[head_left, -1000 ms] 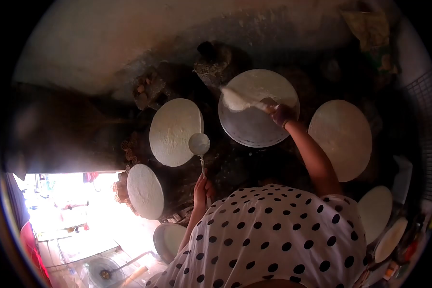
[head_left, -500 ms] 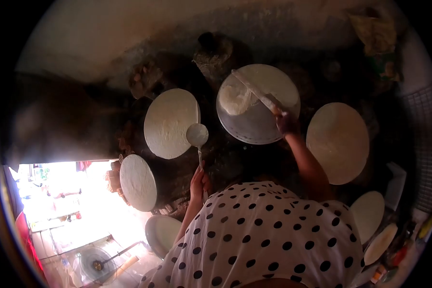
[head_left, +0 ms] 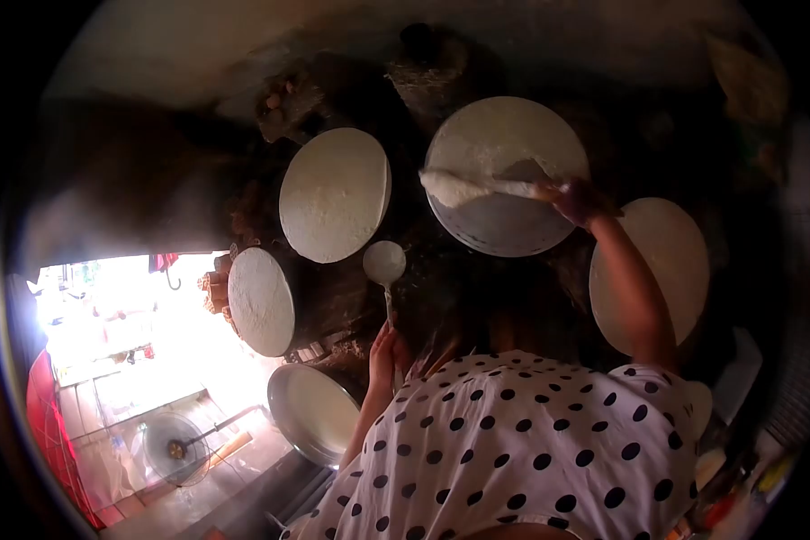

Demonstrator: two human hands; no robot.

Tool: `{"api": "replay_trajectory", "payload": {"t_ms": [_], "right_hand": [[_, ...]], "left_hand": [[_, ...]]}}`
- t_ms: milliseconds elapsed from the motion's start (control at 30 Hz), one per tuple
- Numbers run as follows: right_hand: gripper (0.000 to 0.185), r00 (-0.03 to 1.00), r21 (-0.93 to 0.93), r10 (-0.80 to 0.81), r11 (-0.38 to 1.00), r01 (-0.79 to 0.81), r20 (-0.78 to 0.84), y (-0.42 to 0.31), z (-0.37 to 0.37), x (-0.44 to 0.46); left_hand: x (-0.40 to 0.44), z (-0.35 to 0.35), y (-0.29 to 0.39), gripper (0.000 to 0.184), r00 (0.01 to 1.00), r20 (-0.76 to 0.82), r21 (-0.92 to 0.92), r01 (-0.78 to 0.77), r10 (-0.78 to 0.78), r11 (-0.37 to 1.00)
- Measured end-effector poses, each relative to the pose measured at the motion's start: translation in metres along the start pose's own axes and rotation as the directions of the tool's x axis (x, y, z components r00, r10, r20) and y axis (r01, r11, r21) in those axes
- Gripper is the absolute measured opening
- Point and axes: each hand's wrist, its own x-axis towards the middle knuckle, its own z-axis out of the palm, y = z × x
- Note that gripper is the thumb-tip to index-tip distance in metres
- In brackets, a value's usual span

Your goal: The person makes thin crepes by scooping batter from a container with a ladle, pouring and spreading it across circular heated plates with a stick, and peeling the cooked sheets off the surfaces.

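My right hand (head_left: 578, 202) is closed on the handle of a pale flat paddle (head_left: 513, 187). White batter or dough (head_left: 454, 188) clings to the paddle's far end, over the left part of a large round pan (head_left: 504, 229). A white layer covers the upper part of that pan, and grey surface shows lower down. In my left hand (head_left: 384, 353) is the handle of a ladle (head_left: 384, 263), whose round bowl points away from me, just below a round white disc (head_left: 335, 195).
Another white disc (head_left: 262, 302) lies at left, and one (head_left: 650, 270) sits behind my right forearm. A bowl of pale liquid (head_left: 317, 416) stands left of my body. At lower left are a fan (head_left: 176, 448) and a bright opening. Bricks (head_left: 216, 286) edge the left side.
The paddle has swung from a diagonal to nearly level, with the white mass now at its tip. My left hand still holds the ladle. The view has shifted, showing more of the liquid bowl.
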Motion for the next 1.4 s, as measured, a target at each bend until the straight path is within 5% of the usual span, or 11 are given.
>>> {"api": "replay_trajectory", "payload": {"t_ms": [167,333,433,533,633,700,733,867,967,1100,1400], "right_hand": [[0.043,0.968,0.268,0.249,0.935,-0.234,-0.023,0.013,0.002,0.013],[0.047,0.997,0.202,0.054,0.978,-0.042,-0.057,0.03,0.047,-0.03],[0.037,0.899,0.356,0.437,0.839,-0.413,0.014,0.024,0.029,-0.129],[0.028,0.81,0.455,0.216,0.888,0.07,-0.546,0.079,0.114,-0.171],[0.044,0.835,0.264,0.361,0.926,-0.27,-0.415,0.0,0.168,-0.126],[0.058,0.837,0.652,0.401,0.755,-0.072,-0.372,-0.118,0.182,-0.087],[0.06,0.829,0.4,0.255,0.916,-0.041,-0.498,-0.134,0.212,-0.054],[0.058,0.625,0.626,0.737,0.62,-0.473,-0.257,-0.192,0.246,-0.023],[0.056,0.642,0.576,0.695,0.683,-0.449,-0.323,-0.122,0.283,-0.038],[0.037,0.699,0.993,0.713,0.114,-0.033,-0.059,-0.131,0.27,-0.04],[0.037,0.656,0.886,0.754,0.331,-0.324,-0.041,-0.161,0.254,-0.045]], "left_hand": [[0.015,-0.01,-0.007,0.042,0.999,-0.052,0.17,0.014,-0.005,0.985],[0.071,0.008,0.01,0.04,0.997,-0.065,0.422,0.06,-0.036,0.905],[0.058,0.023,0.017,0.038,0.998,0.059,0.38,-0.043,0.022,0.924],[0.031,0.011,0.015,0.037,0.999,0.041,0.345,-0.016,0.002,0.938],[0.013,-0.016,0.01,0.036,0.999,0.047,0.249,0.003,-0.015,0.969],[0.008,-0.049,0.011,0.035,0.988,0.12,0.202,0.069,-0.094,0.977],[0.008,-0.062,0.011,0.035,0.988,0.125,0.196,0.069,-0.095,0.978],[-0.003,-0.095,0.002,0.034,0.985,0.051,0.152,0.157,-0.166,0.976],[-0.015,-0.113,0.005,0.037,0.988,0.011,0.19,0.152,-0.157,0.97],[-0.038,-0.127,0.012,0.037,0.992,0.035,0.163,0.11,-0.117,0.98],[-0.042,-0.147,0.014,0.036,0.995,0.053,0.18,0.076,-0.087,0.981]]}}
